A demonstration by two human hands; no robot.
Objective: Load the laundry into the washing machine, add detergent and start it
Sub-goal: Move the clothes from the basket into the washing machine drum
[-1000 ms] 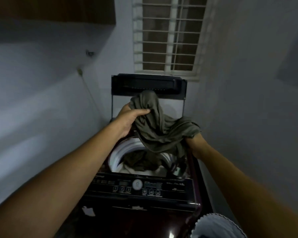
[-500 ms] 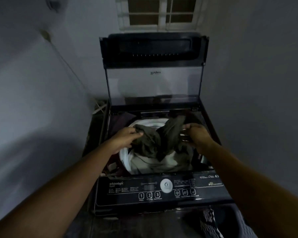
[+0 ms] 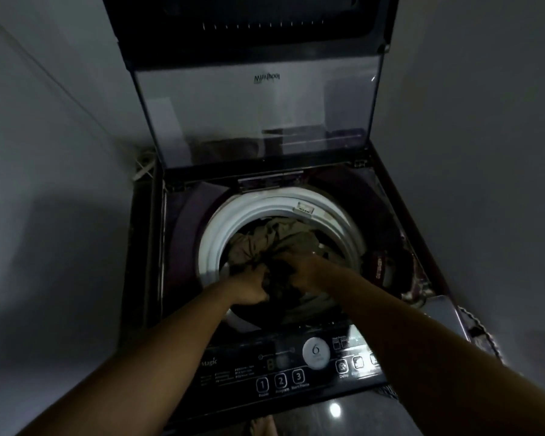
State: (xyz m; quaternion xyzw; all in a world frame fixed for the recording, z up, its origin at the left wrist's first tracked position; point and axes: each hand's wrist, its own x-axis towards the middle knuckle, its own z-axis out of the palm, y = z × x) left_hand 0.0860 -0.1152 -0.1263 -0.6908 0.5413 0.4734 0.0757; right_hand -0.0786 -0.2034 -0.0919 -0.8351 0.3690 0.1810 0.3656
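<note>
A dark top-loading washing machine [image 3: 177, 234] stands below me with its glass lid [image 3: 258, 114] raised upright. An olive-grey garment [image 3: 265, 239] lies inside the white-rimmed drum [image 3: 216, 231]. Both my hands reach down into the drum at its near side. My left hand [image 3: 249, 287] grips a bunched part of the garment. My right hand [image 3: 299, 269] is curled into the same cloth just to the right. The control panel [image 3: 280, 369] with numbered buttons and a round dial sits at the front, partly covered by my right forearm.
Pale walls close in on both sides of the machine. A white cable [image 3: 143, 165] lies in the back left corner. A patterned basket edge [image 3: 482, 335] shows at the right. A dark rounded recess with red lettering [image 3: 379, 269] sits right of the drum.
Both hands carried the olive garment from above the machine down into the drum. My view moved closer and tilted further down over the opening.
</note>
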